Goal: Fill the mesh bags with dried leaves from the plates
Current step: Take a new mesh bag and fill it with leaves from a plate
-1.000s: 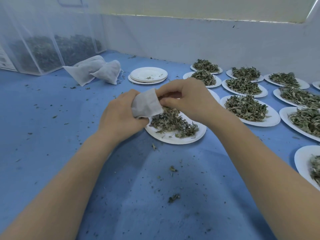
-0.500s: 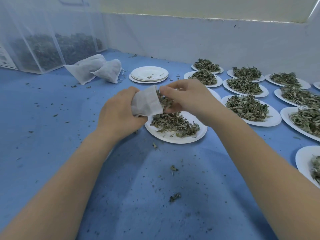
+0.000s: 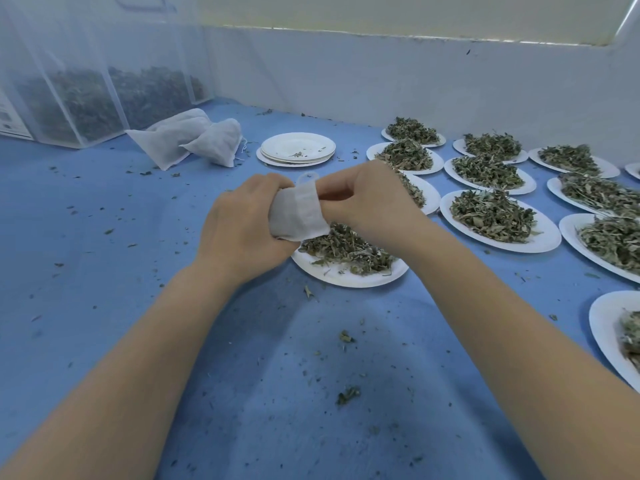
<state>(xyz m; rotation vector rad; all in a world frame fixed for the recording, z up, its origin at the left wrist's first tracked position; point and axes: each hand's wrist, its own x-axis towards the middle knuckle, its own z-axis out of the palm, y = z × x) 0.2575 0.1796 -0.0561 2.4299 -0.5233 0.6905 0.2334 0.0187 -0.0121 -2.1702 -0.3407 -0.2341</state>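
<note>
The near and left stretches of the blue bench [image 3: 104,271] are lying open, carrying only scattered leaf crumbs [image 3: 347,395], so a hand could be passing freely there. To the right, loaded plates [image 3: 498,233] are crowding edge to edge, leaving only narrow gaps. Behind, a stack of empty plates [image 3: 297,149] and two filled mesh bags [image 3: 194,140] are blocking the way, with clear bins [image 3: 86,105] and the wall [image 3: 381,81] closing off the back.
</note>
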